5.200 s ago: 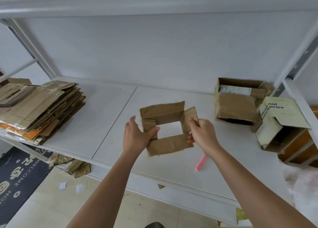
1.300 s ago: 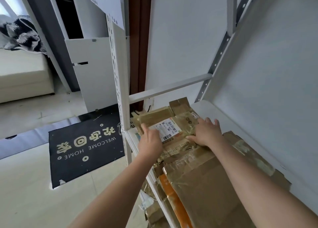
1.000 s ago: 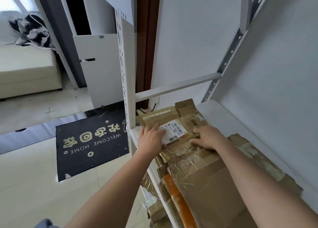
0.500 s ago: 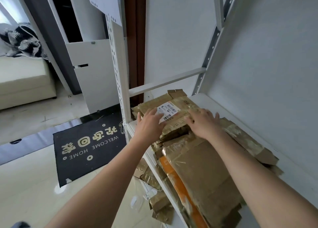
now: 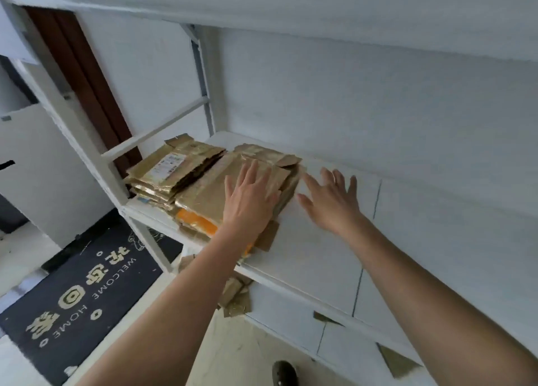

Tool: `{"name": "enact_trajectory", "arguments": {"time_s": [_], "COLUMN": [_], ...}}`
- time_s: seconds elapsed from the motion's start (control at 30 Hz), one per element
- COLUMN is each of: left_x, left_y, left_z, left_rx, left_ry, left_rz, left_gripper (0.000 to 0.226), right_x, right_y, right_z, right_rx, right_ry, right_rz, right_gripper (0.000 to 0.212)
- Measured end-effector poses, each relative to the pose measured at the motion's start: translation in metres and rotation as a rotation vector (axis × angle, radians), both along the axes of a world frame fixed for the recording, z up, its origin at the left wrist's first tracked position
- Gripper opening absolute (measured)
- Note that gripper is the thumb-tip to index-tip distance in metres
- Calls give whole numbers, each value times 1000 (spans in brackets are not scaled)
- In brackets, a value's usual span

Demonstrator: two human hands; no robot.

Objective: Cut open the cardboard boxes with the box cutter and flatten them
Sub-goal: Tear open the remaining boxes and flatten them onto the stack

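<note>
A pile of flattened brown cardboard boxes (image 5: 203, 190) lies at the left end of the white shelf (image 5: 317, 251). Its top left piece (image 5: 171, 167) carries a white shipping label, and an orange sheet (image 5: 195, 221) shows at the pile's front edge. My left hand (image 5: 250, 199) is over the pile's right part with fingers spread and straight. My right hand (image 5: 332, 199) hovers just right of the pile above the bare shelf, fingers spread, holding nothing. No box cutter and no uncut box is in view.
White shelf posts (image 5: 87, 158) and a crossbar (image 5: 157, 129) stand left of the pile, with an upper shelf overhead. A dark welcome mat (image 5: 81, 286) lies on the floor below. Cardboard scraps (image 5: 235, 298) stick out under the shelf.
Both hands have come off the labelled piece and drawn back to the right. The left now lies over the pile's right part and the right is past its edge. The camera has swung right.
</note>
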State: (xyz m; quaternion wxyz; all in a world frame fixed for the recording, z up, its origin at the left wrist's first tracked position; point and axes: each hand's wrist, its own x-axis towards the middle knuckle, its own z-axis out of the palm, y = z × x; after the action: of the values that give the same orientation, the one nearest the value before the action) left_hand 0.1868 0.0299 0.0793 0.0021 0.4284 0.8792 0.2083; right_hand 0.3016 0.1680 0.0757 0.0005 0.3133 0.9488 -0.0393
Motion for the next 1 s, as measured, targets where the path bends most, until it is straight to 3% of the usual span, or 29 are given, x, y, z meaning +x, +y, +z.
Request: {"name": "enact_trajectory", "arguments": {"time_s": [0.37, 0.7, 0.8, 1.0], "left_x": [210, 363, 388, 398], "left_y": [125, 218, 237, 252], "left_z": [4, -61, -99, -151], "left_rx": [-192, -225, -219, -200], "left_ry": [-75, -100, -112, -121], "left_rz": [-394, -500, -504, -473], "left_gripper": [63, 63, 63, 63], "right_x": [278, 479, 509, 524], "right_y": [88, 193, 227, 293], "right_z": [-21, -86, -115, -146], "right_rx": [-20, -82, -142, -316], "right_ry": [-87, -79, 80, 727], "right_rz": [-492, -780, -855, -958], "right_gripper": [60, 62, 66, 63]}}
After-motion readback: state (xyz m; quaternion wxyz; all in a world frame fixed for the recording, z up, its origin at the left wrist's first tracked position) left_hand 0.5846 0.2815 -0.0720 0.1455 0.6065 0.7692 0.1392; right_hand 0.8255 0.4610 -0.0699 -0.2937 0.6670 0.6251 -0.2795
